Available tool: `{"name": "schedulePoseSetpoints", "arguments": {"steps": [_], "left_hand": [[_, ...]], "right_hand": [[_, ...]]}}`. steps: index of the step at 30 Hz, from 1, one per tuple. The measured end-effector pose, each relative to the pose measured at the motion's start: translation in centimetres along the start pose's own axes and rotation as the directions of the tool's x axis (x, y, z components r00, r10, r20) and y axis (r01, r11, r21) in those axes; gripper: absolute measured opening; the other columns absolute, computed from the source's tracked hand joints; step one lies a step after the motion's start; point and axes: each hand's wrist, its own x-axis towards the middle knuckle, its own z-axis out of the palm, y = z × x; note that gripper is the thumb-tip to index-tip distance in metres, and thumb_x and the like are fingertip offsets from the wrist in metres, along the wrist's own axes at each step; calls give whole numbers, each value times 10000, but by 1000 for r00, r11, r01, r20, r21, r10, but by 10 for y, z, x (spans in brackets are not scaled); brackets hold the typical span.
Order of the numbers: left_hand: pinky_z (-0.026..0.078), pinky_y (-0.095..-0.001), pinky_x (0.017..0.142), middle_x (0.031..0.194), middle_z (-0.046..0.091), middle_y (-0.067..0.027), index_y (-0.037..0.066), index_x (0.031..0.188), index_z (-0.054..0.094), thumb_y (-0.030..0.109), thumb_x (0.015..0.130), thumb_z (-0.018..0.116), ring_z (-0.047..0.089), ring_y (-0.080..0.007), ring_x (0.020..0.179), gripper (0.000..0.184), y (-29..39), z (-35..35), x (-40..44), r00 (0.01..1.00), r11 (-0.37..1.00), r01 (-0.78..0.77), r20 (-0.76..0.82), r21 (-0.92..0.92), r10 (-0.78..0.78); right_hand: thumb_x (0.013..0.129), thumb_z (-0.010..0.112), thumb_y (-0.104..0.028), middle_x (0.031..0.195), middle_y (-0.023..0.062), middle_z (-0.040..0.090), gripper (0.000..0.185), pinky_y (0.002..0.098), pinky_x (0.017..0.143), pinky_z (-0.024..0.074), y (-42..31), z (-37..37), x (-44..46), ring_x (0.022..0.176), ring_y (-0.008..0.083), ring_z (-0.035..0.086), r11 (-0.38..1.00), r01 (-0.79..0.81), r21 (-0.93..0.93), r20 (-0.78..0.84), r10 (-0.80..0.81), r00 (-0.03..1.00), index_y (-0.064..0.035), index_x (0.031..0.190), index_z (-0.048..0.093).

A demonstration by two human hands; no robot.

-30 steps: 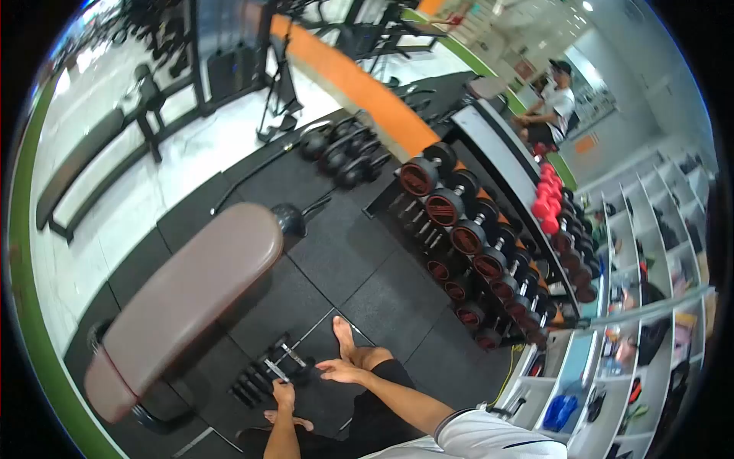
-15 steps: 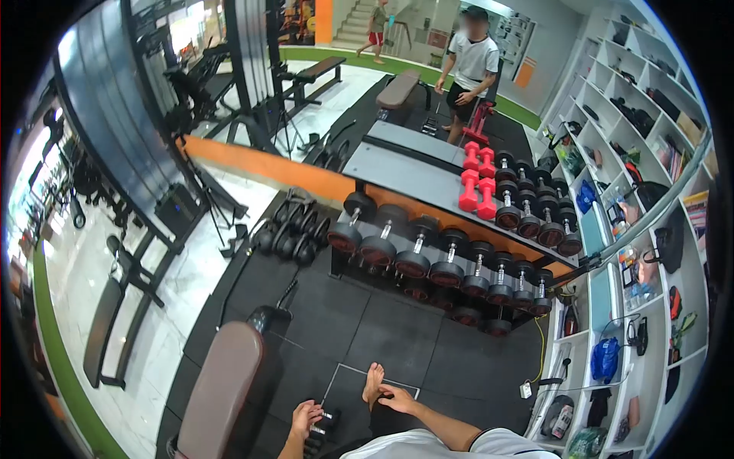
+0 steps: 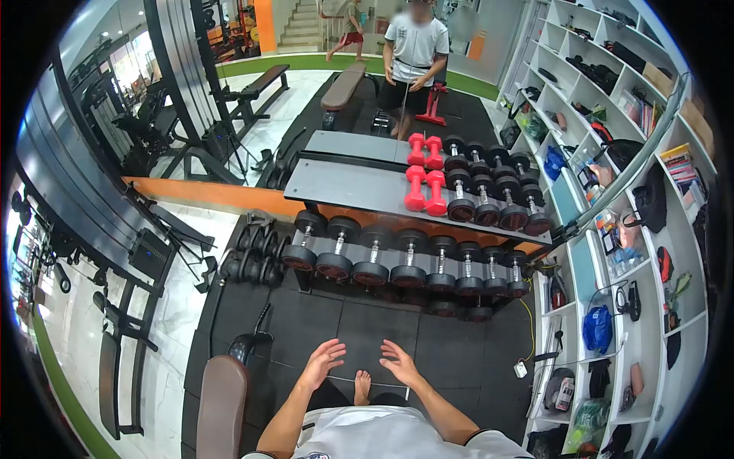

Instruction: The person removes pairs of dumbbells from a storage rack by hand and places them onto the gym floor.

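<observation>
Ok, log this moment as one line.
left hand: open, empty | right hand: open, empty | ahead: black dumbbells on rack | person's left: brown bench

My shirt (image 3: 375, 434) is white at bottom centre; above it I see silver-handled black dumbbells (image 3: 408, 275), red dumbbells (image 3: 415, 200) and, lower left, a brown pad (image 3: 223, 402).

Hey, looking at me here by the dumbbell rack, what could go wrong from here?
Your visible foot is bare, so a dumbbell dropped from the rack could injure it. A yellow cord trails on your right and might catch a step. The bench is close on your left, so you could bump it moving that way.
</observation>
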Motion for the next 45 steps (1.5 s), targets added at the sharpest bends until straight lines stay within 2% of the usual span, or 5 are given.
{"name": "schedulePoseSetpoints", "arguments": {"steps": [13,25,33,39,45], "left_hand": [[431,-404,1024,1394,527,-149,53,1426,428,274,938,546,526,-266,1273,548,74,34,132,926,974,180,311,139,-216],[440,-381,1022,1373,546,-132,62,1424,431,271,981,529,541,-244,1251,500,151,54,262,856,945,160,437,287,-277],[449,-384,1006,1356,563,-138,47,1395,460,311,961,579,550,-247,1240,522,152,95,328,862,917,204,382,343,-335],[448,-386,1008,1355,561,-142,54,1402,458,298,964,576,546,-247,1247,515,135,139,378,902,932,172,330,319,-279],[440,-404,1024,1362,549,-150,54,1418,439,265,960,576,528,-258,1267,523,111,194,418,919,948,170,304,269,-251]], "right_hand": [[916,668,-124,1283,113,611,543,321,940,507,-63,-34,80,1076,171,628,999,6,32,-66,-4,998,-99,1428,488],[909,679,-113,1244,125,634,578,323,894,528,-110,-64,179,1041,179,647,994,50,98,-275,-21,961,-77,1438,451],[911,677,-131,1240,123,635,606,314,836,550,-103,-119,211,995,151,649,981,16,191,-286,40,957,-72,1453,414],[933,646,-88,1235,122,629,592,326,948,504,-92,-190,247,1084,178,627,980,37,195,-225,8,974,-71,1464,385],[915,671,-116,1230,117,632,623,304,865,540,-106,-260,279,998,157,647,987,79,143,-117,-62,991,-67,1468,388]]}}
